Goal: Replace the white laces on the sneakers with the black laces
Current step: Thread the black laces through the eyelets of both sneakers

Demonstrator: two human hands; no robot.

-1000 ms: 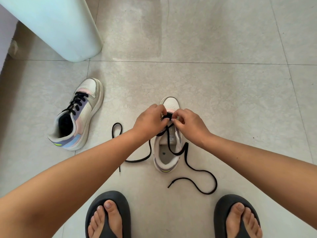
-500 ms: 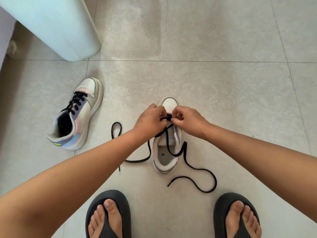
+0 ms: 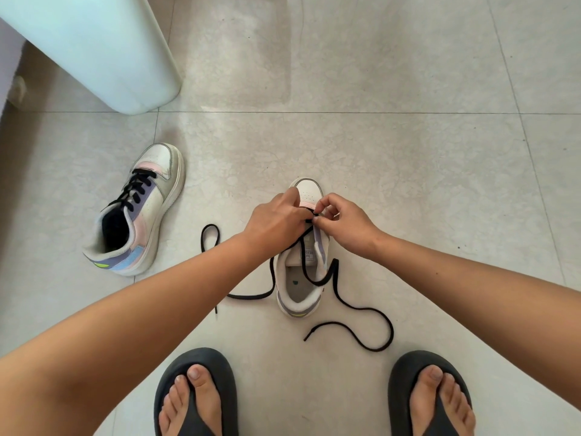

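A person bends over a white sneaker [image 3: 300,278] that stands upright on the tiled floor [image 3: 393,171], its toe pointing away and its heel toward the person's feet. Both hands meet over the front eyelets. The left hand [image 3: 276,223] lies across the shoe with its fingers curled down at the lace row; whether they actually pinch the lace cannot be told, since the back of the hand hides them. The right hand [image 3: 344,223] pinches the black lace [image 3: 364,309] between thumb and forefinger, just above the tongue. From the eyelets the lace runs back over the open shoe; one end trails off to the right and curls across the floor in a loose loop, the other trails left under the left forearm and ends in a narrow loop on the tiles. A second sneaker [image 3: 138,215], already threaded with black laces, lies well apart to the left, tilted onto its side. Behind it stands a pale rounded container [image 3: 103,48]. At the bottom edge are two bare feet in dark sandals [image 3: 195,391].
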